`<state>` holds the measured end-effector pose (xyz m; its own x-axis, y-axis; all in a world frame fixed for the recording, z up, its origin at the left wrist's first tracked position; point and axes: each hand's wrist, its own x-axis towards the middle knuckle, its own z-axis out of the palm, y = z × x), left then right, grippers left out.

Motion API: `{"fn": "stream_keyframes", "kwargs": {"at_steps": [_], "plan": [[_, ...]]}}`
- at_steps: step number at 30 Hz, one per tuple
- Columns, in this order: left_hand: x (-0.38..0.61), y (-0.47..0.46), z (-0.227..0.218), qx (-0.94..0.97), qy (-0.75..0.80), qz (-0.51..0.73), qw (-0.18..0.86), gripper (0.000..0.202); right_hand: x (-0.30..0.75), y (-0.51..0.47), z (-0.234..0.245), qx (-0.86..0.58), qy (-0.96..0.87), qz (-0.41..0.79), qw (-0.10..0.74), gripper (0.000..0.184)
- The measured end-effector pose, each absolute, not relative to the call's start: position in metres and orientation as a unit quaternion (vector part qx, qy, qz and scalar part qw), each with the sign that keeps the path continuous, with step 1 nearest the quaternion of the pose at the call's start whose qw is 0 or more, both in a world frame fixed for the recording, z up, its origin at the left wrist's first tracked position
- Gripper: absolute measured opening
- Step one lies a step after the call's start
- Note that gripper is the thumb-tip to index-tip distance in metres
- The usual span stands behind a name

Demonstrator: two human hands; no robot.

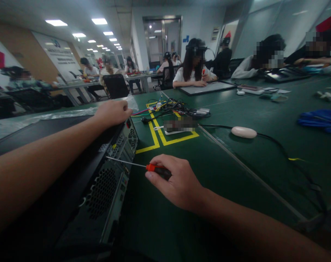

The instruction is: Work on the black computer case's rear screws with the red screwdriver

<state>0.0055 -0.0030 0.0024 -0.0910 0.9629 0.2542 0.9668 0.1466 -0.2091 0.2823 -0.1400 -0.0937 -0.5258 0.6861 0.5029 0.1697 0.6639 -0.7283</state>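
A black desktop computer case [64, 136] lies on its side at the left, its metal back panel facing right. My left hand [113, 112] is closed at the case's far rear corner, the fingers curled and partly hidden. In my right hand [178, 182] is a screwdriver [151, 167] with an orange and dark handle, held between thumb and fingers. Its thin shaft points left, and the tip meets or nearly meets the back panel's upper edge, above a honeycomb vent [102, 193]. Whether the tip sits in a screw is too small to tell.
Beyond the case, a tangle of cables [173, 107] lies on the green table [236, 174] by yellow tape [178, 140]. A black cord with a pale inline piece [244, 132] runs right. Blue material [320, 121] lies far right. Several people sit working across the room.
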Motion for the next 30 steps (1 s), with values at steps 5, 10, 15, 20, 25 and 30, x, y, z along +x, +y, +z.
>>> {"fn": "stream_keyframes", "kwargs": {"at_steps": [5, 10, 15, 20, 25, 30], "plan": [[0.0060, -0.0023, 0.0033, -0.650, -0.742, 0.006, 0.167, 0.053, 0.2824, -0.1407, -0.0945, -0.259, -0.812, 0.326, 0.408, 0.014], [0.0070, -0.0039, 0.0028, -0.650, -0.741, -0.001, 0.169, 0.054, 0.2819, -0.1411, -0.0971, -0.266, -0.807, 0.332, 0.410, 0.018], [0.0074, -0.0053, 0.0016, -0.652, -0.738, 0.003, 0.174, 0.055, 0.2817, -0.1404, -0.0977, -0.255, -0.815, 0.319, 0.412, 0.010], [0.0066, -0.0032, 0.0027, -0.649, -0.742, 0.008, 0.168, 0.053, 0.2829, -0.1388, -0.0975, -0.246, -0.815, 0.321, 0.415, 0.009], [0.0060, -0.0019, 0.0031, -0.649, -0.742, 0.015, 0.168, 0.055, 0.2829, -0.1385, -0.0982, -0.245, -0.815, 0.324, 0.413, 0.010], [0.0053, -0.0018, 0.0023, -0.651, -0.741, 0.006, 0.165, 0.053, 0.2823, -0.1385, -0.0987, -0.242, -0.809, 0.334, 0.418, 0.010]]}}
